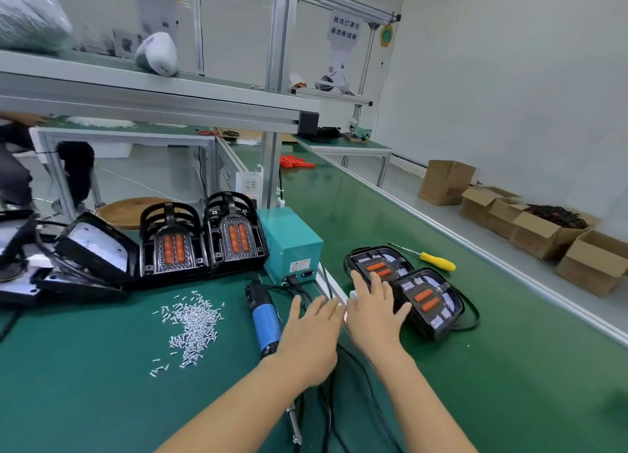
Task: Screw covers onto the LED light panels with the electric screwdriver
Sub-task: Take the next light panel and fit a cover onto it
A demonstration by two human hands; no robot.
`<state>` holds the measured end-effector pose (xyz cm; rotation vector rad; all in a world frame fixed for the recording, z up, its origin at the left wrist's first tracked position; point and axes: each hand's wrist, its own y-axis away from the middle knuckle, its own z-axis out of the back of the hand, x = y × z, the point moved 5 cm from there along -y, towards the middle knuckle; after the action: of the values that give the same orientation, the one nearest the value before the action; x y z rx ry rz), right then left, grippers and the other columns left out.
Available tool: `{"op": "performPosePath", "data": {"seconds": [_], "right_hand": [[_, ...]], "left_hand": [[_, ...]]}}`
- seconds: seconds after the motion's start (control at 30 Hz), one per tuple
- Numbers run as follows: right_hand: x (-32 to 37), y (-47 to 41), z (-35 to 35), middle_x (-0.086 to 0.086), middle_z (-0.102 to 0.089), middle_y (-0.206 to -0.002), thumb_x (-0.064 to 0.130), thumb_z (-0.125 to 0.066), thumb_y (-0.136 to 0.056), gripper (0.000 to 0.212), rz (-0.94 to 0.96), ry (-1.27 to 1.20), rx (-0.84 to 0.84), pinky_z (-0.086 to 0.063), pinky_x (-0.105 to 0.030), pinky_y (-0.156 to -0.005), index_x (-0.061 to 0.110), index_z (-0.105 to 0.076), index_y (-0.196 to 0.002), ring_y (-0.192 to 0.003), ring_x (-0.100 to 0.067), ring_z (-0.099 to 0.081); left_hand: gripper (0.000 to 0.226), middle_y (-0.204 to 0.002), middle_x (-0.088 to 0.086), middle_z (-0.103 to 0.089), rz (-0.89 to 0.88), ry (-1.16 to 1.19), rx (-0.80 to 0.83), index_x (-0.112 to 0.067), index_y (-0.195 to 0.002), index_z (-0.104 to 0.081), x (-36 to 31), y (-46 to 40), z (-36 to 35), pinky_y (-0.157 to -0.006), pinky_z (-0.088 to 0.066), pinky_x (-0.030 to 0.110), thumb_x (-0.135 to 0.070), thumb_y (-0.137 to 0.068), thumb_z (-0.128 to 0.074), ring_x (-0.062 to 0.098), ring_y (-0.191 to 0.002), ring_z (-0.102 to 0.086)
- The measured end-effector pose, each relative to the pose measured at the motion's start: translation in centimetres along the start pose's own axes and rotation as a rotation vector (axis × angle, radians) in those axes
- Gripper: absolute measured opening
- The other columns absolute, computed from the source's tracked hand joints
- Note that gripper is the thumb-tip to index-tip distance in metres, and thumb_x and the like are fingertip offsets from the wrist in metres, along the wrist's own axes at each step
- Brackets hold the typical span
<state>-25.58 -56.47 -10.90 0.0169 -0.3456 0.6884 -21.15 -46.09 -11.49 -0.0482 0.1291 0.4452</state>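
1. Head view: a green desk [102,367] carries the work, with a green conveyor belt [424,249] running away to the right of it.
2. The left hand [311,330] is flat, fingers straight and spread, holding nothing, just right of the electric screwdriver [265,320].
3. The right hand [372,311] is likewise spread with straight fingers; its fingertips reach over the near edge of the two LED light panels [404,289] on the belt. Whether they press on the panels cannot be told.
4. The two panels lie flat, side by side and touching, their row running from far left to near right; the orange lenses in each slant across the panel.
5. The screwdriver lies on the desk, its long axis running away from the person and slightly left, black end toward the teal power box [289,245], blue body nearer, partly hidden under the left wrist.
6. A heap of loose silver screws [192,323] lies left of the screwdriver.
7. Two black housings with orange lenses [204,238] stand upright side by side behind the screws, left of the power box.
8. A yellow-handled screwdriver [431,259] lies on the belt beyond the panels, handle to the right.
9. Open cardboard boxes [543,228] sit on the floor at the right.
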Motion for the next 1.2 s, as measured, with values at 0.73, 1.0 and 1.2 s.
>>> {"op": "performPosePath", "data": {"seconds": [0.73,1.0,1.2], "right_hand": [[23.6,9.8,-7.0,0.003,0.002,-0.164,0.04,-0.02,-0.106,0.051,0.534,-0.078,0.278,0.005,-0.061,-0.115,0.042,-0.003,-0.154,-0.151,-0.018,0.004],[27.8,13.2,-10.5,0.007,0.007,-0.164,0.047,-0.016,-0.105,0.052,0.636,-0.011,0.36,0.007,-0.06,-0.115,0.042,0.0,-0.154,-0.151,-0.016,0.008],[29.5,15.1,-12.0,0.009,0.008,-0.164,0.049,-0.015,-0.104,0.053,0.698,0.022,0.413,0.012,-0.059,-0.114,0.043,0.002,-0.154,-0.15,-0.014,0.01]], "left_hand": [[0.078,-0.16,-0.008,0.007,0.557,-0.007,-0.197,-0.021,-0.152,0.0,19.9,16.4,3.9,-0.115,0.012,0.047,-0.004,-0.088,-0.04,0.016,-0.146,0.012],[0.068,-0.159,-0.01,-0.001,0.625,-0.041,-0.316,-0.025,-0.151,-0.009,25.3,21.2,4.8,-0.116,0.01,0.043,-0.011,-0.092,-0.039,0.013,-0.146,0.008],[0.049,-0.14,0.002,-0.048,0.662,-0.086,-0.844,-0.014,-0.129,-0.056,31.5,25.4,12.1,-0.114,-0.014,0.044,-0.003,-0.081,-0.058,0.023,-0.138,-0.032]]}}
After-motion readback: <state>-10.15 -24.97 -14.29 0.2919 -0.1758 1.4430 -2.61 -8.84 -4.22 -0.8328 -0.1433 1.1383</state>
